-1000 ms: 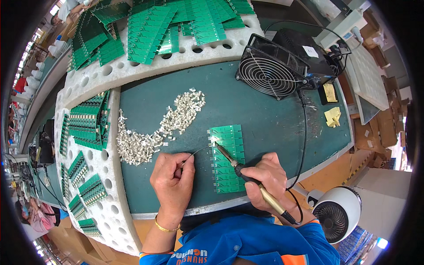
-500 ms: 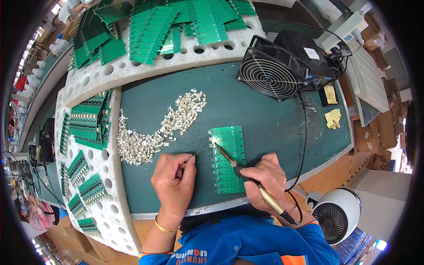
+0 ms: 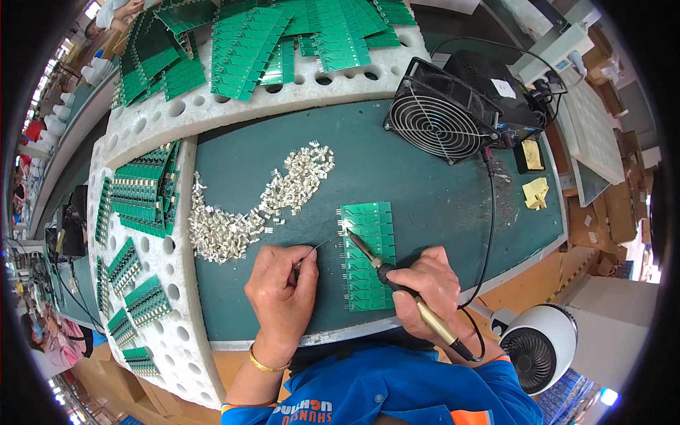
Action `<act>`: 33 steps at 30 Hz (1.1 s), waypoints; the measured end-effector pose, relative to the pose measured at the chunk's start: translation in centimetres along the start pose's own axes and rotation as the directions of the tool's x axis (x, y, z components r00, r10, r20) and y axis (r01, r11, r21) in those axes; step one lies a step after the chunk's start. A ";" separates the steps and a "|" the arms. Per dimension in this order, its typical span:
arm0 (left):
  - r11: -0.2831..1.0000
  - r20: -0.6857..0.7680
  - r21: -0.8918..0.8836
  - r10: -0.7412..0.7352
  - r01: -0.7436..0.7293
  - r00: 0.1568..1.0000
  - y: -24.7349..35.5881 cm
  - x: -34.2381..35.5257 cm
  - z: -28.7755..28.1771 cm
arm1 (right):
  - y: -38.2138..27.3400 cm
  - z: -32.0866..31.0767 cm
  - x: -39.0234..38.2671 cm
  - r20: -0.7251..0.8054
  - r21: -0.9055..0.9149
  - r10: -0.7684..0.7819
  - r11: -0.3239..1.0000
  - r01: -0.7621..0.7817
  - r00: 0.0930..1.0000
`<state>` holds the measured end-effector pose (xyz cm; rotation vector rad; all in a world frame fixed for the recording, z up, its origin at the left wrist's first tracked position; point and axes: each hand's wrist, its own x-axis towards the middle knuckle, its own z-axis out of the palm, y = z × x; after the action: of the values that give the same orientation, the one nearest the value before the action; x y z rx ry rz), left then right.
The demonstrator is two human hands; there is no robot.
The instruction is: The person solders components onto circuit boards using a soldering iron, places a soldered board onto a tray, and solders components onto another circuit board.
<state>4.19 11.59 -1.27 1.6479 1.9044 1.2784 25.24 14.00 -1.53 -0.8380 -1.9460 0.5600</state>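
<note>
A green circuit board panel (image 3: 370, 273) lies on the dark green bench mat, with small white connectors along its left edge. My right hand (image 3: 425, 283) is closed round a soldering iron (image 3: 433, 322), whose tip points at the upper left edge of the panel. Left of the panel, my left hand (image 3: 283, 287) pinches a thin solder wire (image 3: 324, 243) between thumb and forefinger. The wire's end reaches toward the panel's left edge. A heap of small white connectors (image 3: 230, 230) spreads over the mat beyond my left hand.
White foam boards with holes (image 3: 188, 312) border the left and far sides, bearing several green circuit boards (image 3: 248, 53). A black fan (image 3: 439, 120) stands at the back right, near a yellow sponge (image 3: 531, 154). The iron's cord (image 3: 490, 234) runs along the right. A white fan (image 3: 540, 347) stands lower right.
The view has shifted slightly. Both hands keep nearly the same pose, with the solder wire's end and the iron's tip still near the panel's upper left edge.
</note>
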 end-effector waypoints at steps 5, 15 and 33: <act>1.000 0.012 0.025 0.007 -0.008 1.000 0.2 0.0 0.0 | -0.1 -0.1 0.1 0.011 -0.026 -0.003 1.000 0.004 1.000; 1.000 0.001 0.015 0.016 -0.016 1.000 0.3 0.1 0.3 | -0.1 0.0 0.2 -0.008 -0.009 -0.010 1.000 0.010 1.000; 0.998 0.018 0.029 0.051 -0.051 0.999 0.2 0.0 0.4 | -0.3 -0.2 0.4 0.007 -0.007 -0.001 1.000 0.001 1.000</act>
<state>4.61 11.76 -1.28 1.7270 1.8921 1.2572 25.22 14.05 -0.98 -0.8406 -1.9559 0.5561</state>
